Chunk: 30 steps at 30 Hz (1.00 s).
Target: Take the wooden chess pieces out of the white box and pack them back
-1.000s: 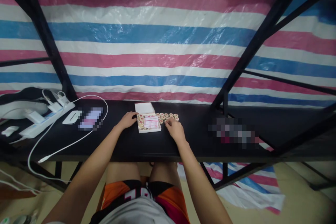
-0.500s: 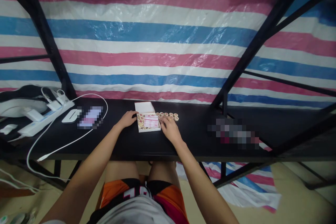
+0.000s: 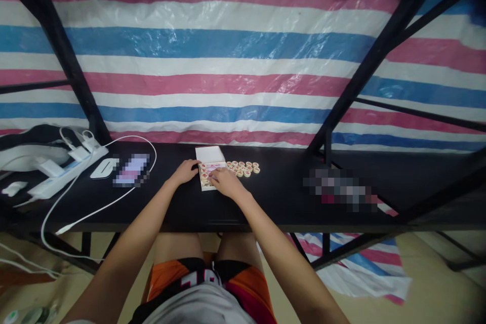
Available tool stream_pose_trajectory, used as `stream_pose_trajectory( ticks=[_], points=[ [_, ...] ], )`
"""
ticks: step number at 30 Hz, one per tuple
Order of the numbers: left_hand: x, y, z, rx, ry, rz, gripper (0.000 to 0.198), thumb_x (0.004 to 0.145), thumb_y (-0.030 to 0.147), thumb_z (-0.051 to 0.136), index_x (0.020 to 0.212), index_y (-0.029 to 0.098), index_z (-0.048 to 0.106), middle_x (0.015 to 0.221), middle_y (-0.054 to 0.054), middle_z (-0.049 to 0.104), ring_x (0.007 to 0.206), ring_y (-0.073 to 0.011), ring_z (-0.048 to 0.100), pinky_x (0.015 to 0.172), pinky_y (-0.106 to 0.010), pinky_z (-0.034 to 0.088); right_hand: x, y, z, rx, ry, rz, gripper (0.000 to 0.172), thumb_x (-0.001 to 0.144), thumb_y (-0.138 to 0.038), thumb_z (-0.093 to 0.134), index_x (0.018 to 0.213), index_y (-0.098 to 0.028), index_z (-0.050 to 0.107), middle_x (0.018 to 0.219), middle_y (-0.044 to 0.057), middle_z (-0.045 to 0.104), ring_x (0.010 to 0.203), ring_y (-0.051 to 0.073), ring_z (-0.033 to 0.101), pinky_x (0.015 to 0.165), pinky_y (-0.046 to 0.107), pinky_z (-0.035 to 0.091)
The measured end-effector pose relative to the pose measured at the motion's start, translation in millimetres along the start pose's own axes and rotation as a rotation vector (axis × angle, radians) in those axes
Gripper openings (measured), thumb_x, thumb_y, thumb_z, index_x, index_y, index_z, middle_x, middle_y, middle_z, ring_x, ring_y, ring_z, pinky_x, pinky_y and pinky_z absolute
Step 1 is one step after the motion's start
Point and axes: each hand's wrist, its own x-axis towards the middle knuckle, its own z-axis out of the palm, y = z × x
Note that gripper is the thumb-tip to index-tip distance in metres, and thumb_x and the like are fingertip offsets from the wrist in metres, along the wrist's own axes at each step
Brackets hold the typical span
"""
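Lightly touched left edge of white box (image 3: 207,189) with left hand (image 3: 186,172), reached over its contents with right hand (image 3: 227,182).
Kept both half-curled, any grip impossible to tell. Had box on black table (image 3: 283,187), lid (image 3: 210,154) folded back toward striped sheet (image 3: 228,83), long axis unclear. Saw round pieces (image 3: 204,174) and pink-patterned packet (image 3: 214,166) inside, loose pieces (image 3: 246,167) just to the right. Since half a second ago, brought right hand inward from box's right edge.
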Motion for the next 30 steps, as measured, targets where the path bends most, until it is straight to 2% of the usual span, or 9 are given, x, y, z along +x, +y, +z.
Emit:
stream_pose_trajectory(
  ticks=[3, 6, 9, 12, 17, 22, 26, 30],
  points=[
    [-0.9, 1.4, -1.1, 0.006, 0.006, -0.001, 0.038, 0.082, 0.022, 0.052, 0.118, 0.015, 0.062, 0.113, -0.011, 0.065, 0.108, -0.0232, 0.058, 0.099, -0.034, 0.042, 3.9, -2.3, 1.3, -0.032, 0.05, 0.021, 0.026, 0.09, -0.029, 0.048, 0.105, -0.016, 0.066, 0.106, 0.012, 0.063, 0.101, 0.024, 0.054, 0.089, 0.034, 0.038],
    [-1.6, 1.7, -1.6, 0.006, 0.002, -0.006, 0.038, 0.082, 0.021, 0.053, 0.118, 0.018, 0.062, 0.113, -0.009, 0.065, 0.106, -0.0224, 0.059, 0.098, -0.034, 0.042, 8.1, -5.4, 0.7, -0.045, 0.094, -0.04, 0.028, 0.088, -0.027, 0.051, 0.111, -0.017, 0.063, 0.116, 0.013, 0.058, 0.11, 0.025, 0.048, 0.092, 0.036, 0.037],
    [-1.7, 0.8, -1.0, 0.001, 0.005, -0.014, 0.038, 0.082, 0.021, 0.052, 0.118, 0.019, 0.061, 0.115, -0.008, 0.064, 0.109, -0.0227, 0.057, 0.099, -0.035, 0.042, 11.6, -7.5, -1.1, 0.01, 0.031, -0.132, 0.027, 0.086, -0.024, 0.053, 0.112, -0.02, 0.063, 0.109, 0.009, 0.06, 0.104, 0.022, 0.05, 0.089, 0.032, 0.038],
    [-1.6, -0.3, 0.1, -0.006, 0.008, -0.012, 0.037, 0.082, 0.022, 0.052, 0.118, 0.02, 0.061, 0.117, -0.007, 0.064, 0.111, -0.0228, 0.056, 0.1, -0.035, 0.041, 14.6, -8.5, -0.6, 0.052, -0.028, -0.134, 0.022, 0.084, -0.023, 0.056, 0.105, -0.02, 0.065, 0.103, 0.007, 0.06, 0.097, 0.02, 0.053, 0.086, 0.03, 0.04],
    [-1.8, -0.2, -0.3, 0.001, -0.007, -0.008, 0.038, 0.082, 0.022, 0.051, 0.119, 0.021, 0.061, 0.118, -0.007, 0.063, 0.112, -0.0222, 0.056, 0.101, -0.034, 0.04, 18.6, -12.1, 7.5, 0.101, -0.005, -0.082, 0.017, 0.081, -0.019, 0.059, 0.097, -0.018, 0.064, 0.101, 0.007, 0.058, 0.093, 0.018, 0.053, 0.082, 0.028, 0.04],
    [-2.2, 1.1, -2.0, 0.003, -0.01, -0.003, 0.039, 0.082, 0.021, 0.051, 0.12, 0.017, 0.06, 0.118, -0.009, 0.064, 0.111, -0.0229, 0.056, 0.1, -0.034, 0.041, 17.4, -17.1, 10.7, 0.209, 0.027, -0.107, 0.015, 0.078, -0.009, 0.056, 0.09, -0.015, 0.061, 0.096, 0.006, 0.058, 0.09, 0.016, 0.053, 0.083, 0.026, 0.04],
    [-2.3, 2.7, -2.5, -0.004, 0.003, 0.004, 0.038, 0.082, 0.021, 0.051, 0.118, 0.018, 0.062, 0.116, -0.008, 0.064, 0.109, -0.0229, 0.058, 0.099, -0.034, 0.041, 1.7, 6.5, -2.2, 0.316, 0.19, -0.057, 0.013, 0.08, -0.015, 0.052, 0.091, -0.018, 0.06, 0.095, 0.004, 0.059, 0.091, 0.017, 0.054, 0.083, 0.028, 0.04],
    [-2.6, 3.9, -2.8, 0.006, 0.007, -0.013, 0.037, 0.082, 0.023, 0.051, 0.117, 0.021, 0.062, 0.116, -0.007, 0.064, 0.11, -0.0235, 0.057, 0.099, -0.035, 0.042, -31.1, 64.3, -11.9, 0.289, 0.449, 0.22, 0.012, 0.08, -0.019, 0.05, 0.087, -0.018, 0.059, 0.093, 0.006, 0.06, 0.089, 0.019, 0.054, 0.083, 0.031, 0.041]
  ],
)
